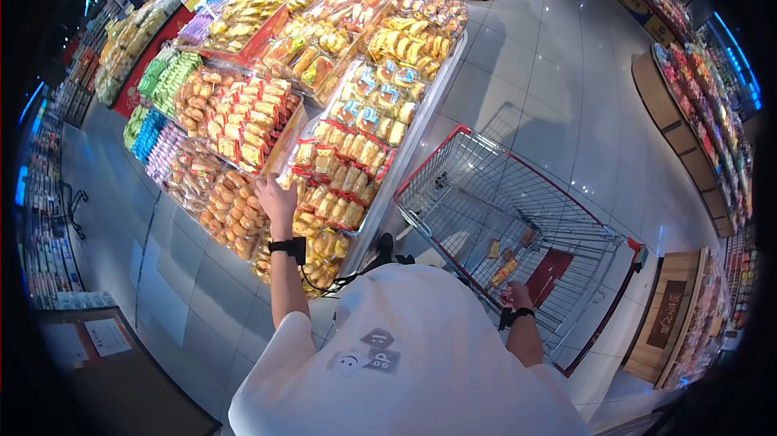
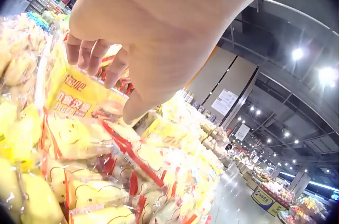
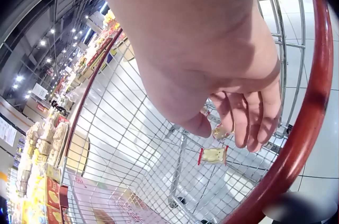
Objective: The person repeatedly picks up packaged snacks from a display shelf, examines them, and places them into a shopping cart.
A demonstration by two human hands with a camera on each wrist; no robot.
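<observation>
My left hand (image 1: 278, 199) reaches over a display of packaged breads, its fingers spread loosely and bent a little downward. In the left wrist view the hand (image 2: 153, 39) hangs beside a yellow printed cardboard divider (image 2: 79, 96), above clear packets of yellow buns with red edges (image 2: 98, 192). Nothing shows between its fingers. My right hand (image 1: 518, 297) hangs over the near side of a wire shopping cart (image 1: 486, 169). Seen from the right wrist, that hand (image 3: 233, 92) has relaxed fingers, holding nothing visible. Below it lies a small bread packet with red ends (image 3: 213, 155) inside the cart.
Brown round buns (image 1: 231, 205) and red-wrapped breads (image 1: 243, 116) fill the display's left part. The cart has a red handle (image 1: 607, 306) and a few small packets (image 1: 503, 267) inside. Another curved display (image 1: 688, 128) stands at the right across the tiled floor (image 1: 558, 80).
</observation>
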